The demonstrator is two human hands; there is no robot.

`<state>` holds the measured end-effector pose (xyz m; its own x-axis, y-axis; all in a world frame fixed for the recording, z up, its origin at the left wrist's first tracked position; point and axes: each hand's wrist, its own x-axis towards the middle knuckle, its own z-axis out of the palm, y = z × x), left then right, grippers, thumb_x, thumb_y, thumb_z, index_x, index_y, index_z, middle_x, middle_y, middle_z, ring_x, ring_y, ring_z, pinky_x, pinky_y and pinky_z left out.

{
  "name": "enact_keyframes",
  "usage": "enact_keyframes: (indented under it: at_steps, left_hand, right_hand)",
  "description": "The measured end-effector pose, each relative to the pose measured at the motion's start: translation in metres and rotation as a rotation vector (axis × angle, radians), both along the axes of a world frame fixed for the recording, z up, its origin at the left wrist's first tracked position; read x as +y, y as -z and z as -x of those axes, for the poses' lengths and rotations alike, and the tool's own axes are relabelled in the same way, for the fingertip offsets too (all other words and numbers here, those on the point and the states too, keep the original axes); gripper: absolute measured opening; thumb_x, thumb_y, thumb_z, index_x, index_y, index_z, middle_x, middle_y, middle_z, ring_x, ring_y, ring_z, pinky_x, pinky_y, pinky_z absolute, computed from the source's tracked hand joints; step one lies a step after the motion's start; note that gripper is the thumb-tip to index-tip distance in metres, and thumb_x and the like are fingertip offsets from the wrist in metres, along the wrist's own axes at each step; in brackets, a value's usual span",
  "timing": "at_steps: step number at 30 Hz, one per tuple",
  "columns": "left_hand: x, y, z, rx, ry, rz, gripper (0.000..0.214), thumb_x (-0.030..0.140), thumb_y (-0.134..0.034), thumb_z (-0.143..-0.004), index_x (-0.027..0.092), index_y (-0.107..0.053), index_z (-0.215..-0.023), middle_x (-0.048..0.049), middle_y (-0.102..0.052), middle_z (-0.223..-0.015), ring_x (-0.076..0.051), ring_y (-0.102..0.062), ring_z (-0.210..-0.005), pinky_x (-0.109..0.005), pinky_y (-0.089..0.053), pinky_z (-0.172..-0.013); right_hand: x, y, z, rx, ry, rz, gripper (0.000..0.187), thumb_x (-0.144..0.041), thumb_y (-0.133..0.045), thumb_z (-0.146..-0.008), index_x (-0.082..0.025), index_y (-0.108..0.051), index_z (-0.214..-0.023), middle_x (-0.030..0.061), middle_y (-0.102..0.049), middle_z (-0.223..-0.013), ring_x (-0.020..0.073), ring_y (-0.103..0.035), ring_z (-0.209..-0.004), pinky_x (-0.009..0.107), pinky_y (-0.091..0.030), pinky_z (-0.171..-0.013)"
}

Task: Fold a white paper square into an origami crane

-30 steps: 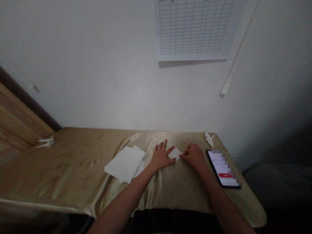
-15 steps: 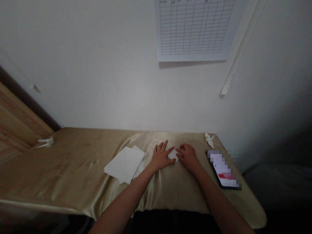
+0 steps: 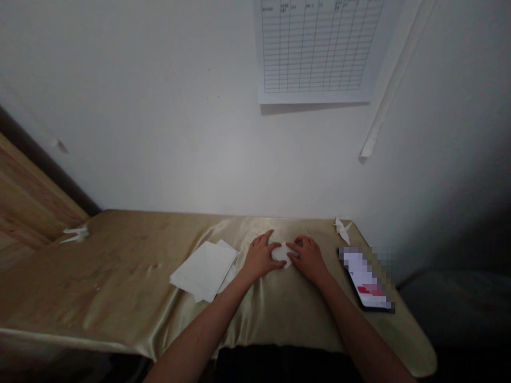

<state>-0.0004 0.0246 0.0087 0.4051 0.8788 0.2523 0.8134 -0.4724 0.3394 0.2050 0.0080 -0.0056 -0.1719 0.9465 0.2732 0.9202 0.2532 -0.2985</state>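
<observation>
A small folded piece of white paper [image 3: 283, 255] lies on the gold satin tablecloth, between my hands. My left hand [image 3: 261, 256] is at its left side, thumb and index finger curved onto the paper's edges, the other fingers spread on the cloth. From the right, my right hand [image 3: 307, 256] holds the paper with thumb and index fingertips, the remaining fingers bent. Parts of the paper are hidden under the fingertips. Left of my left hand lies a stack of white paper sheets [image 3: 205, 267], slightly fanned.
A folded paper crane [image 3: 342, 230] sits at the back right, and another white folded paper figure [image 3: 76, 234] at the far left. A phone [image 3: 367, 282] with its screen lit lies right of my right arm. A printed table sheet [image 3: 313, 53] hangs on the wall.
My left hand has shifted slightly left and its fingers have drawn in. More of the small folded paper shows between my hands. My right hand stays nearly in place.
</observation>
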Motion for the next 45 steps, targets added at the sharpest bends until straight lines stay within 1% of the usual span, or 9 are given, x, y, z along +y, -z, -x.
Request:
enact_keyframes:
  at_steps: [9, 14, 18, 20, 22, 25, 28, 37, 45]
  left_hand:
    - [-0.004, -0.007, 0.013, -0.015, 0.002, 0.000, 0.030, 0.049, -0.083, -0.070, 0.025, -0.076, -0.088, -0.0005, -0.042, -0.156, -0.031, -0.049, -0.131, -0.046, -0.040, -0.111]
    - [-0.009, -0.012, 0.015, 0.010, -0.028, -0.009, 0.023, 0.047, -0.078, -0.077, 0.025, -0.074, -0.081, 0.0025, -0.045, -0.155, -0.028, -0.053, -0.128, -0.047, -0.039, -0.111]
    - [-0.010, -0.011, 0.012, -0.001, -0.057, -0.004, 0.025, 0.048, -0.071, -0.084, 0.024, -0.074, -0.080, -0.0001, -0.046, -0.153, -0.027, -0.052, -0.129, -0.048, -0.035, -0.114]
    - [-0.009, -0.008, 0.009, -0.008, -0.063, -0.020, 0.025, 0.048, -0.071, -0.085, 0.023, -0.074, -0.082, -0.0030, -0.049, -0.151, -0.027, -0.051, -0.130, -0.049, -0.033, -0.115]
    - [-0.008, -0.004, 0.006, -0.001, -0.054, -0.034, 0.024, 0.046, -0.072, -0.084, 0.025, -0.073, -0.095, -0.0047, -0.049, -0.150, -0.027, -0.049, -0.132, -0.051, -0.031, -0.116]
    - [-0.006, 0.001, 0.002, 0.045, -0.026, -0.028, 0.035, 0.044, -0.071, -0.085, 0.034, -0.068, -0.118, -0.0031, -0.044, -0.154, -0.029, -0.044, -0.136, -0.057, -0.028, -0.116]
    - [-0.006, 0.003, -0.002, 0.087, -0.029, -0.030, 0.040, 0.044, -0.068, -0.086, 0.041, -0.065, -0.126, 0.0000, -0.035, -0.159, -0.031, -0.038, -0.139, -0.059, -0.025, -0.116]
    - [-0.003, 0.000, -0.007, 0.140, -0.035, -0.012, 0.056, 0.047, -0.067, -0.084, 0.048, -0.053, -0.138, 0.0011, -0.024, -0.165, -0.037, -0.030, -0.144, -0.068, -0.018, -0.115]
    - [-0.002, -0.006, -0.002, 0.142, -0.038, -0.029, 0.042, 0.053, -0.067, -0.084, 0.045, -0.064, -0.125, 0.0038, -0.028, -0.163, -0.038, -0.031, -0.143, -0.069, -0.018, -0.116]
  right_hand:
    - [0.001, 0.003, -0.002, 0.010, 0.003, 0.020, 0.036, -0.040, -0.060, -0.091, -0.037, -0.066, -0.127, 0.0073, -0.057, -0.128, 0.0258, -0.047, -0.123, 0.043, -0.034, -0.108]
    - [0.000, 0.002, -0.003, 0.020, -0.006, 0.024, 0.036, -0.040, -0.059, -0.092, -0.037, -0.066, -0.127, 0.0072, -0.057, -0.127, 0.0258, -0.048, -0.122, 0.043, -0.035, -0.107]
    - [0.000, 0.003, -0.002, 0.016, 0.002, 0.009, 0.037, -0.040, -0.059, -0.092, -0.037, -0.065, -0.128, 0.0072, -0.057, -0.126, 0.0253, -0.049, -0.120, 0.043, -0.035, -0.107]
    - [0.000, 0.004, -0.002, 0.018, 0.005, 0.002, 0.036, -0.040, -0.059, -0.092, -0.035, -0.065, -0.127, 0.0078, -0.057, -0.125, 0.0253, -0.049, -0.120, 0.043, -0.035, -0.107]
    - [0.000, 0.005, -0.001, 0.028, 0.009, 0.002, 0.035, -0.040, -0.059, -0.091, -0.033, -0.066, -0.125, 0.0085, -0.057, -0.125, 0.0257, -0.049, -0.120, 0.043, -0.035, -0.107]
    - [0.000, 0.005, -0.001, 0.044, 0.009, 0.004, 0.034, -0.041, -0.058, -0.092, -0.031, -0.066, -0.124, 0.0086, -0.056, -0.125, 0.0256, -0.048, -0.121, 0.043, -0.034, -0.107]
    - [-0.001, 0.004, 0.000, 0.031, 0.002, 0.011, 0.037, -0.041, -0.056, -0.093, -0.034, -0.063, -0.129, 0.0082, -0.055, -0.126, 0.0256, -0.047, -0.122, 0.044, -0.033, -0.107]
    - [-0.002, 0.001, 0.003, -0.025, 0.010, 0.020, 0.042, -0.036, -0.055, -0.093, -0.041, -0.057, -0.135, 0.0079, -0.053, -0.131, 0.0271, -0.044, -0.125, 0.046, -0.030, -0.108]
    - [-0.003, -0.006, 0.002, -0.001, 0.021, -0.001, 0.035, -0.040, -0.061, -0.090, -0.035, -0.066, -0.124, 0.0090, -0.056, -0.123, 0.0268, -0.047, -0.120, 0.043, -0.035, -0.104]
